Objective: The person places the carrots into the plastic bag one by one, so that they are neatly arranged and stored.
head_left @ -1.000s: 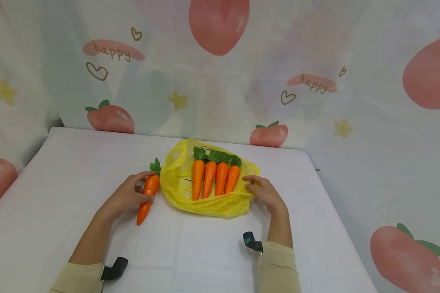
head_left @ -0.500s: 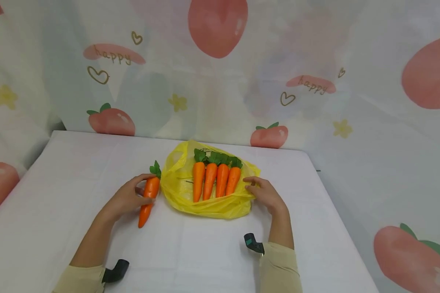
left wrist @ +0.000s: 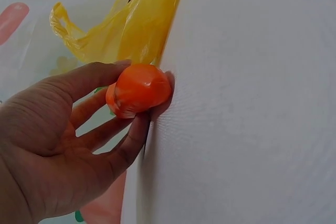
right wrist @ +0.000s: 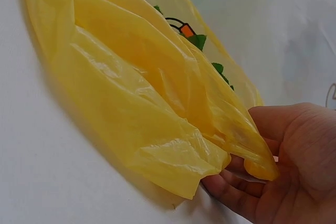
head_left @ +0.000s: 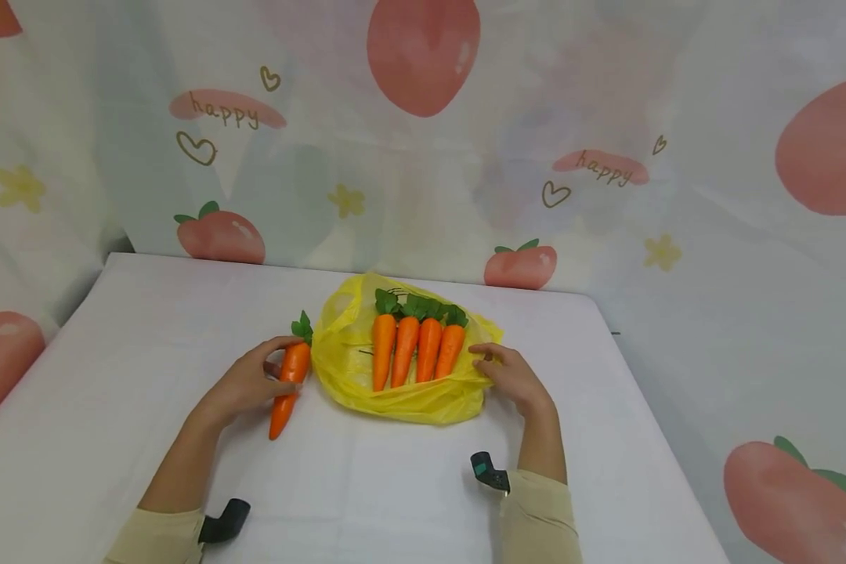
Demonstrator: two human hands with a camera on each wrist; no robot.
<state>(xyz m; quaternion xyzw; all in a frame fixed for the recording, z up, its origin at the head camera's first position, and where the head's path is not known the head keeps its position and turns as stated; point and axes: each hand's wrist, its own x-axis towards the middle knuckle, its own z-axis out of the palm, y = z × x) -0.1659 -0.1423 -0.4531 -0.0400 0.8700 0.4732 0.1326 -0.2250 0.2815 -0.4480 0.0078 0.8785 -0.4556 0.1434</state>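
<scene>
My left hand [head_left: 248,380] grips an orange carrot [head_left: 293,368] with green leaves, fingers across its upper part and thumb across its middle. The carrot slants with its tip toward me, just left of a yellow plastic bag [head_left: 402,409]. In the left wrist view its rounded orange end [left wrist: 140,88] shows between thumb and fingers. Several carrots [head_left: 405,348] lie side by side in the bag's wide mouth, leaves pointing away from me. On the bag's right side my right hand [head_left: 513,374] holds the rim; in the right wrist view the yellow film [right wrist: 257,158] passes between thumb and fingers.
A white cloth [head_left: 366,493] covers the table beneath everything. Behind it hangs a printed backdrop [head_left: 423,180] with fruit and hearts. Black wrist devices [head_left: 227,521] stick out from both beige sleeves [head_left: 539,513].
The view shifts slightly, so the scene sits a little lower and farther right. Both hands keep their places by the carrot and the bag.
</scene>
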